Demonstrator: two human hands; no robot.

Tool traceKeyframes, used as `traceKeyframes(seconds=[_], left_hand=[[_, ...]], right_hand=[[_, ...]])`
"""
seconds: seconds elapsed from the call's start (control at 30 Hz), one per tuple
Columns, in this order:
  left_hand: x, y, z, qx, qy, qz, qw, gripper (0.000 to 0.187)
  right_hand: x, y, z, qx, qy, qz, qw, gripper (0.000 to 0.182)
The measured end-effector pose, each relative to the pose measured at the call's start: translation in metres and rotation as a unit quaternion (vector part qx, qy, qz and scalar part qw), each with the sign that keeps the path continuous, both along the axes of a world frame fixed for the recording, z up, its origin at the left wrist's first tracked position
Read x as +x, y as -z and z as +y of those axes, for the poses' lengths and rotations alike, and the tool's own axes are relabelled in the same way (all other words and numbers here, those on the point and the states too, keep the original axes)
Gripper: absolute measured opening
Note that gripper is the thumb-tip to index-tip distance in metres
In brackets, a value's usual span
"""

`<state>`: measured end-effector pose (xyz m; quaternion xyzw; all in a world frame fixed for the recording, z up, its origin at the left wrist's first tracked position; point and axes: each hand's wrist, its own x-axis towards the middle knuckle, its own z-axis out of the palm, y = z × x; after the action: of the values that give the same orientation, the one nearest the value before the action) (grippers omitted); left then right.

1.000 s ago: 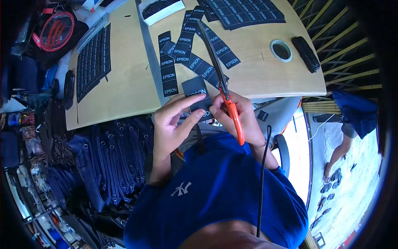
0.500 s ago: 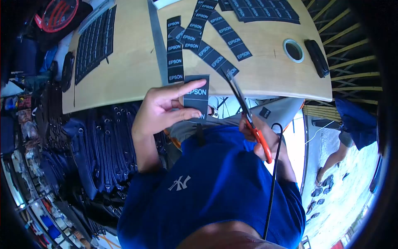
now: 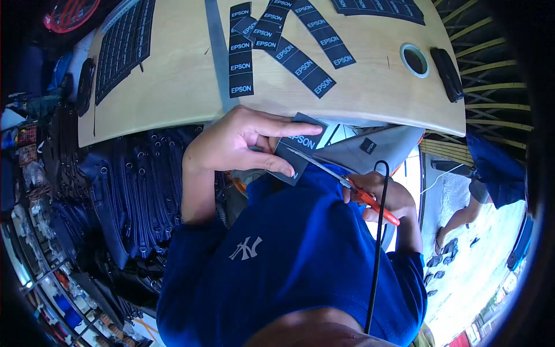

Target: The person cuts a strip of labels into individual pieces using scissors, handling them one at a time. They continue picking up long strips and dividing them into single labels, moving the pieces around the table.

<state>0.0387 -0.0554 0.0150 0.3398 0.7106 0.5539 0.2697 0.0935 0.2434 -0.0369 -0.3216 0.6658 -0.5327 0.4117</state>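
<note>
Between the thumb and fingers of my left hand (image 3: 240, 141) is a short dark strip of EPSON labels (image 3: 289, 165), tilted, with the line between two labels showing. My right hand (image 3: 390, 196) grips orange-handled scissors (image 3: 370, 200). Their blades reach the strip at the line below the upper label; whether they have cut into it I cannot make out. More EPSON label strips (image 3: 241, 66) lie on the table just ahead of my hands, some overlapping. One small dark label (image 3: 367, 146) rests on the grey cloth over my leg.
The wooden table (image 3: 179, 75) carries a roll of tape (image 3: 415, 60), a dark case (image 3: 447, 75) and label sheets (image 3: 124, 52). Dark straps (image 3: 144, 202) hang at the left. A black cable (image 3: 377, 248) runs past my right hand. Another person's leg (image 3: 462, 220) shows at right.
The strip in my left hand has tilted and moved right. My right hand has brought the scissors from apart to the strip. The view has shifted slightly.
</note>
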Motion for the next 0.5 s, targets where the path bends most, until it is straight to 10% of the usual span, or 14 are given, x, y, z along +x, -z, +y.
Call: traceKeyframes(seconds=[0.5], left_hand=[[-0.0008, 0.0075, 0.0051, 0.013, 0.032, -0.053, 0.998, 0.063]], right_hand=[[-0.0030, -0.0009, -0.0018, 0.008, -0.001, -0.005, 1.000, 0.056]])
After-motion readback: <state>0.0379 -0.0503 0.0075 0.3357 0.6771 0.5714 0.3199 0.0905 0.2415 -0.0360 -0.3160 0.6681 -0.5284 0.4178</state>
